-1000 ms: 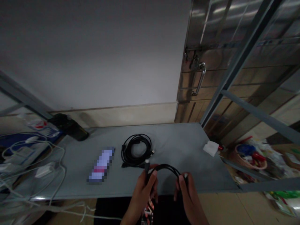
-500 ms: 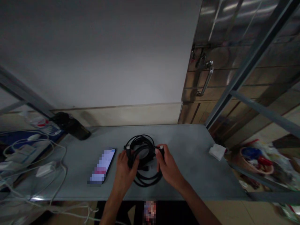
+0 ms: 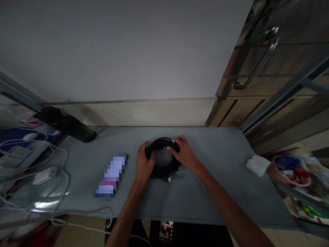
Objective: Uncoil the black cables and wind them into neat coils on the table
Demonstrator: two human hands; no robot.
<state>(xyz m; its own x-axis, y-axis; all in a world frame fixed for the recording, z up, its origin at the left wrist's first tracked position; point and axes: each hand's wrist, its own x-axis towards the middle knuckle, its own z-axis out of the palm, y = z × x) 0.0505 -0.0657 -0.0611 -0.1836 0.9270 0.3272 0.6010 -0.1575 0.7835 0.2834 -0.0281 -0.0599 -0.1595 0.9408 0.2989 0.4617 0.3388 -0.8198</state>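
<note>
A coil of black cable lies on the grey table, near its middle. My left hand rests on the coil's left side, fingers curled over the loops. My right hand lies over the coil's top right, fingers bent onto the cable. A silver plug end sticks out at the coil's near edge. Both hands press the coil down against the table.
A phone with a lit screen lies left of the coil. A dark bottle lies at the back left. White cables and chargers crowd the left edge. A white block sits at the right edge, with a metal door behind.
The second cable, held looped in both hands near the front edge, has been carried forward onto the coil lying on the table. Both hands now rest on the stacked coils.
</note>
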